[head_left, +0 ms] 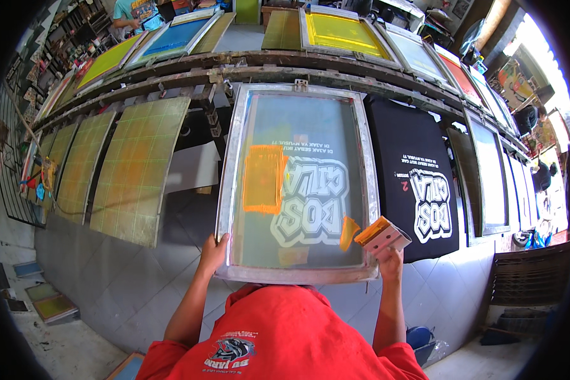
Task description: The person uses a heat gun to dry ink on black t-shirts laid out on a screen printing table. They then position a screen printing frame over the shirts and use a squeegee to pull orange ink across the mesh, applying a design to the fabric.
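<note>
Left hand grips the near left corner of the screen frame, fingers curled over the metal rim. Right hand is closed around the squeegee, held at the frame's near right corner, blade edge loaded with orange ink. Frame: pale aluminium, translucent bluish mesh, lying flat on the long print table. Just beyond the left grip, a rectangular orange ink patch sits on the mesh; a smaller orange smear lies just beside the squeegee. White lettering shows through the mesh. To the right of the squeegee hand lies a black printed shirt.
</note>
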Available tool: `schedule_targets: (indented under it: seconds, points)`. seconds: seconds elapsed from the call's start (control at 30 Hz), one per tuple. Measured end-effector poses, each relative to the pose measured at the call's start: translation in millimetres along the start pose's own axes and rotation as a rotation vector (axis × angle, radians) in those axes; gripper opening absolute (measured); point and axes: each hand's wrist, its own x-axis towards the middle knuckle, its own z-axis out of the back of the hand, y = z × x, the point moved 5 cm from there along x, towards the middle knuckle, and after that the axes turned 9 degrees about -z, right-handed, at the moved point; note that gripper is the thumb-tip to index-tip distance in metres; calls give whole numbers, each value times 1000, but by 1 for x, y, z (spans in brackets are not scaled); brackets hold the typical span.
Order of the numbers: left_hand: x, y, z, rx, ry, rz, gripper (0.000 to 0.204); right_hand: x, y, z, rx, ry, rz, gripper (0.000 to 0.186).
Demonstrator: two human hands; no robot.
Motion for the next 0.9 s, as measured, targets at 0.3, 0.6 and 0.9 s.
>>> schedule_targets:
  seconds: [0.3,0.6,0.9]
  points:
    - [2,-4,-1,-16,13,-4,39,9,-11,30,-87,43,-44,59]
    - [-1,-14,3,-20,13,1,38,6,10,-1,-131,2,16,54]
    - [5,1,-1,-86,62,-49,37,37,30,-130,-242,149,-29,45]
